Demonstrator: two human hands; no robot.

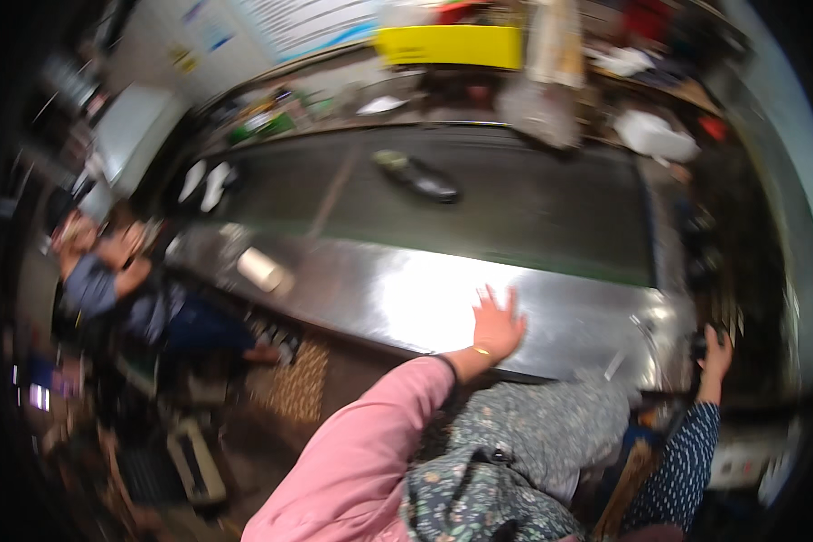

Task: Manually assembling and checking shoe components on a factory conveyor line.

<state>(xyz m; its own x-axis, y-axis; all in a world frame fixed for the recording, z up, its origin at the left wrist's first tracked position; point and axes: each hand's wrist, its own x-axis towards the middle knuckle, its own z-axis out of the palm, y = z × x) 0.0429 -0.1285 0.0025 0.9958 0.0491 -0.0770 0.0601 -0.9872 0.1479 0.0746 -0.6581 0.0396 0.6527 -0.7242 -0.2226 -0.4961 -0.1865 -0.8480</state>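
Note:
My left hand point(498, 329) is open, fingers spread, over the shiny metal ledge point(352, 280) along the front of a conveyor belt point(551, 212). Whether the palm presses on the metal cannot be told. Out to the right, past the ledge's end, my right hand point(716, 359) is closed around something small and dark point(699, 343), too blurred to name. A black shoe point(422, 181) lies on the belt, far from both hands. Two dark shoes with white insides point(204, 186) stand at the belt's left end.
A pale cylinder point(262, 270) lies on the ledge. To the left a person point(122, 280) sits beside the belt. Behind it, a shelf carries a yellow box point(449, 47), a hanging plastic bag point(540, 113) and a white container point(655, 135). Patterned cloth point(533, 434) covers my lap.

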